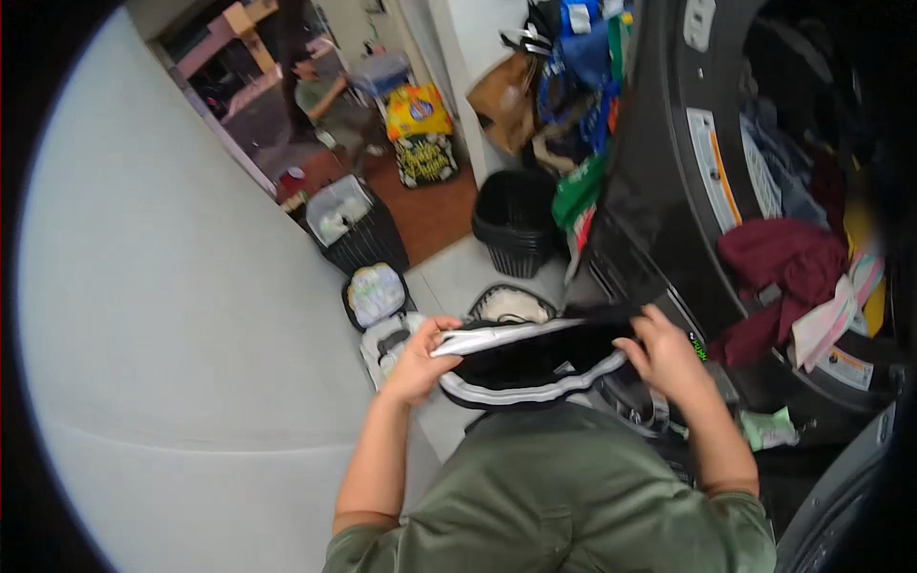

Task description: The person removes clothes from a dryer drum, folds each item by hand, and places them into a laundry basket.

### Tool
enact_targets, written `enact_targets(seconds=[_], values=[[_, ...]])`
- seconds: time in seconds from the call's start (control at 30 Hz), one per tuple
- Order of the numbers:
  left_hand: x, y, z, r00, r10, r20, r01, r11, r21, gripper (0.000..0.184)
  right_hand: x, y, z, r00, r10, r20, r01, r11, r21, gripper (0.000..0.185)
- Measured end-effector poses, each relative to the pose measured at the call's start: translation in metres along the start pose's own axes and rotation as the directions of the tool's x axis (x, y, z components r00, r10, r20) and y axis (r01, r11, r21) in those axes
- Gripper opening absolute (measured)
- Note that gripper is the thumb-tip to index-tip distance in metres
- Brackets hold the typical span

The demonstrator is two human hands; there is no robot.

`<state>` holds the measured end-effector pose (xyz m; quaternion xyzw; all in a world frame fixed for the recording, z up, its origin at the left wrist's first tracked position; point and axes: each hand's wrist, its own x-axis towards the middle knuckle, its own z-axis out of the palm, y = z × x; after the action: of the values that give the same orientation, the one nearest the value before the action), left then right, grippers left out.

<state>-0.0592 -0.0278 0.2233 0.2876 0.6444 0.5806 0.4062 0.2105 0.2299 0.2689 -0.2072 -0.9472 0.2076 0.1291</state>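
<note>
Stretched between my hands in front of my body is a black garment (516,393) with a white inner waistband, its opening spread toward me. My left hand (418,365) pinches the band's left end, thumb inside and fingers outside. At the other end, my right hand (666,355) grips the band between thumb and fingers. To the right, the open dark dryer (702,162) holds mixed clothes. A maroon cloth (788,263) and a pink-and-white striped cloth (823,325) hang out over its rim.
A white wall (181,286) runs along the left. Black stacked baskets (516,215) and a laundry-filled hamper (358,229) stand ahead. Bags (573,95) hang beside the machine. A green-and-white packet (769,428) lies low right. Another person (325,100) is beyond the doorway.
</note>
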Motion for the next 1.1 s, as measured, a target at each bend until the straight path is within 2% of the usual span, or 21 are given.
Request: enact_targets(seconds=[0.07, 0.1, 0.17, 0.2, 0.23, 0.27, 0.33, 0.37, 0.43, 0.5, 0.6, 0.7, 0.73, 0.77, 0.83, 0.87, 0.9, 0.93, 0.97, 1.03, 1.1], values=[[-0.013, 0.017, -0.017, 0.915, 0.113, 0.388, 0.019, 0.947, -0.32, 0.066, 0.003, 0.016, -0.009, 0.99, -0.093, 0.108, 0.093, 0.996, 0.006, 0.048], [-0.02, 0.007, -0.031, 0.862, 0.228, 0.453, -0.036, 0.918, -0.394, 0.055, 0.002, 0.025, -0.013, 0.973, -0.134, 0.186, 0.145, 0.988, -0.045, 0.045], [-0.019, -0.006, -0.038, 0.905, 0.235, 0.355, -0.138, 0.951, -0.278, 0.039, -0.001, 0.041, -0.016, 0.91, -0.207, 0.361, 0.265, 0.957, -0.12, 0.04], [-0.022, -0.01, -0.036, 0.937, 0.144, 0.317, -0.215, 0.956, 0.201, 0.032, -0.003, 0.049, -0.009, 0.941, -0.176, 0.289, 0.166, 0.984, 0.06, 0.034], [-0.017, -0.009, -0.034, 0.964, 0.1, 0.248, -0.24, 0.73, 0.64, 0.027, -0.004, 0.05, -0.005, 0.969, -0.172, 0.178, 0.148, 0.979, 0.142, 0.032], [-0.02, -0.034, -0.031, 0.978, 0.101, 0.182, -0.204, 0.644, 0.737, 0.029, 0.001, 0.051, -0.001, 0.974, -0.195, 0.115, 0.161, 0.953, 0.255, 0.031], [-0.022, -0.066, -0.019, 0.985, -0.062, 0.162, -0.103, 0.539, 0.836, 0.027, 0.004, 0.048, 0.012, 0.982, -0.191, 0.001, 0.174, 0.895, 0.411, 0.032], [-0.02, -0.075, -0.013, 0.971, -0.147, 0.188, -0.104, 0.45, 0.887, 0.028, 0.008, 0.04, 0.007, 0.987, -0.094, 0.133, 0.045, 0.944, 0.327, 0.032], [-0.028, -0.055, 0.02, 0.945, -0.297, 0.14, -0.026, 0.355, 0.934, 0.037, 0.009, 0.039, 0.019, 0.967, 0.167, 0.195, -0.238, 0.868, 0.436, 0.029], [-0.028, -0.057, 0.026, 0.955, -0.245, 0.168, -0.076, 0.343, 0.936, 0.046, 0.011, 0.046, 0.027, 0.929, 0.316, 0.193, -0.366, 0.705, 0.608, 0.027], [-0.023, -0.044, 0.03, 0.967, -0.224, 0.122, -0.054, 0.288, 0.956, 0.038, 0.02, 0.061, 0.03, 0.961, 0.261, 0.087, -0.261, 0.766, 0.587, 0.026], [-0.011, -0.031, 0.023, 0.949, -0.125, 0.291, -0.289, 0.031, 0.957, 0.034, 0.041, 0.059, 0.026, 0.956, 0.284, -0.072, -0.22, 0.858, 0.464, 0.025], [-0.004, -0.029, 0.019, 0.947, -0.02, 0.321, -0.32, 0.025, 0.947, 0.036, 0.048, 0.058, 0.028, 0.931, 0.358, -0.069, -0.269, 0.802, 0.534, 0.025], [0.001, -0.036, 0.015, 0.966, 0.07, 0.249, -0.259, 0.269, 0.928, 0.035, 0.054, 0.054, 0.031, 0.9, 0.431, -0.062, -0.31, 0.736, 0.601, 0.025], [0.018, -0.058, 0.01, 0.983, 0.175, 0.048, -0.158, 0.702, 0.694, 0.034, 0.059, 0.043, 0.062, 0.876, 0.456, -0.16, -0.167, 0.596, 0.785, 0.023], [0.027, -0.062, 0.017, 0.998, -0.047, -0.031, 0.055, 0.926, 0.375, 0.04, 0.056, 0.017, 0.065, 0.947, 0.285, -0.147, -0.137, 0.774, 0.618, 0.028], [0.029, -0.052, 0.04, 0.972, -0.194, 0.136, 0.236, 0.843, -0.484, 0.062, 0.054, -0.013, 0.071, 0.989, 0.115, -0.093, -0.065, 0.903, 0.425, 0.035], [0.035, -0.042, 0.06, 0.965, -0.252, 0.069, 0.245, 0.781, -0.574, 0.069, 0.049, -0.037, 0.092, 0.986, -0.162, -0.037, 0.158, 0.844, 0.512, 0.047], [0.047, -0.034, 0.074, 0.948, -0.319, 0.01, 0.247, 0.712, -0.658, 0.078, 0.045, -0.048, 0.11, 0.905, -0.426, -0.012, 0.347, 0.719, 0.603, 0.06], [0.087, -0.035, 0.076, 0.939, -0.299, -0.172, 0.189, 0.863, -0.469, 0.06, 0.053, -0.037, 0.116, 0.921, -0.366, 0.138, 0.208, 0.758, 0.618, 0.072], [0.131, -0.054, 0.059, 0.965, -0.232, -0.121, 0.121, 0.805, -0.58, 0.05, 0.073, -0.025, 0.085, 0.93, -0.26, 0.26, 0.082, 0.837, 0.541, 0.075]])
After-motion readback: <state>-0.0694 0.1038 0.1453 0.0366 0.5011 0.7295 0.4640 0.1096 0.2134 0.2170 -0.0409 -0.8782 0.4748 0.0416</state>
